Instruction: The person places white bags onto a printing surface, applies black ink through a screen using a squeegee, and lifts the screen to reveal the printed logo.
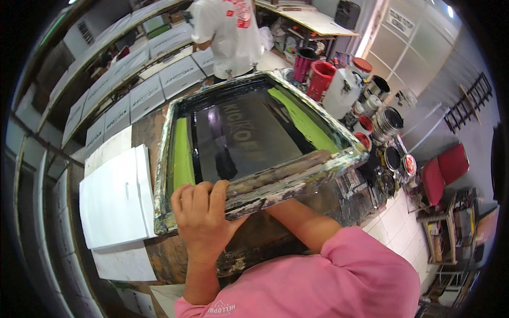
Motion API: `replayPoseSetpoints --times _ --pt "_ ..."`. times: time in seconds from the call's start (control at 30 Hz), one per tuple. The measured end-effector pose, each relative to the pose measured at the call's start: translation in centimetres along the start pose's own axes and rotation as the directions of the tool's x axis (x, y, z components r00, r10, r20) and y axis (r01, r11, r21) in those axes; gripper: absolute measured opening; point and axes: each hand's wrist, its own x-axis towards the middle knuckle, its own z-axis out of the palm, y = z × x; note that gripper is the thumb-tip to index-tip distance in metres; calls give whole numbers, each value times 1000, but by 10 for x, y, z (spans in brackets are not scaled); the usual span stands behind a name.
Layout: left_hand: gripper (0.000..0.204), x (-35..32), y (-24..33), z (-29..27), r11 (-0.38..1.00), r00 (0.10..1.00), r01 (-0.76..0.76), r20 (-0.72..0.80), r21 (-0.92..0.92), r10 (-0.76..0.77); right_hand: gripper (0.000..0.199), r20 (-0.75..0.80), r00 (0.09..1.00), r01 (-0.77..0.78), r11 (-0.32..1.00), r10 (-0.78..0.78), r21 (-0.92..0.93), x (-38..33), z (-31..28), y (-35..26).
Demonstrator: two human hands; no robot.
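Note:
My left hand (201, 212) grips the near edge of a paint-crusted screen printing frame (164, 183), fingers curled over the top and thumb below. The near side of the frame is raised off the worn table (169, 259). Dark mesh (265, 140) fills the frame, with faint lettering, black ink streaks and green strips along two sides. A brown wooden bar (275, 172) lies along the inner near edge. My right forearm (305, 222) reaches beneath the frame, which hides that hand and anything in it.
A stack of white sheets (114, 199) lies left of the frame. Ink cans (389, 122), a red bucket (321, 77) and a white jug (342, 93) crowd the right. Racks with printed grey-white sheets (146, 98) stand behind. Beyond the frame is another person (228, 42). A red chair (445, 169) stands right.

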Motion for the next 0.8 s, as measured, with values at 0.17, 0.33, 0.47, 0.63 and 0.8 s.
replayPoseSetpoints --times 0.17,0.33,0.47,0.63,0.8 --pt "81 1 3 1 999 999 -17 28 44 16 22 -51 961 -229 887 271 402 46 -10 41" --pt "81 -1 4 5 998 1000 -23 -18 66 24 21 110 949 -311 831 295 460 -8 -45 23" --pt "79 2 6 6 995 997 -58 -54 78 62 17 -389 921 39 999 -34 5 -118 -99 -77" --pt "81 -3 5 7 987 993 -71 -81 142 83 17 -669 419 117 767 -613 -630 -174 -262 -143" --pt "80 -3 5 7 990 994 -71 -77 125 81 26 -403 434 -440 201 -805 -875 -211 -335 -155"
